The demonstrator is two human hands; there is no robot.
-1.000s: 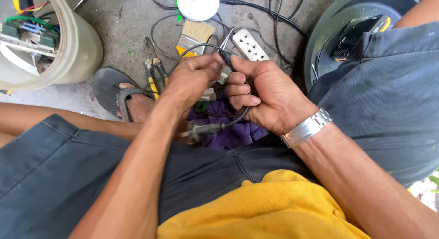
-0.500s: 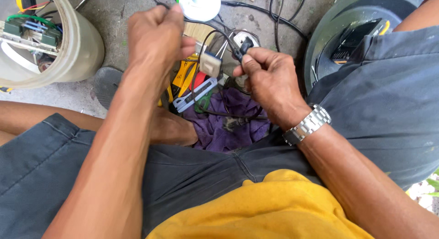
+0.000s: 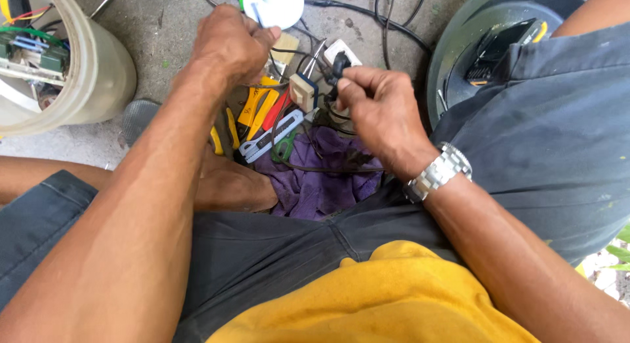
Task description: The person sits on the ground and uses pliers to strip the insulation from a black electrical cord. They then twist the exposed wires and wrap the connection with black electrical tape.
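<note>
My left hand (image 3: 230, 44) is a closed fist held over the ground, gripping a thin dark wire (image 3: 283, 52). A small beige box-shaped part (image 3: 300, 91) hangs just right of it on that wiring. My right hand (image 3: 377, 113), with a metal watch on its wrist, pinches a black plug (image 3: 338, 63) on a black cable, close to the beige part. Behind the plug lies a white power strip (image 3: 344, 50). Below both hands a purple cloth (image 3: 321, 182) is spread between my legs.
Yellow- and red-handled pliers (image 3: 257, 107) and a white-blue cutter (image 3: 270, 134) lie by the cloth. A cream bucket (image 3: 98, 80) with circuit boards stands at left. At right is a dark round tub (image 3: 453, 61) holding a meter (image 3: 502, 44). A white disc (image 3: 275, 5) and black cables lie beyond.
Both hands have lifted off my lap and moved forward and apart. The left fist rose with the wire, uncovering the tools and purple cloth; the right now pinches the plug.
</note>
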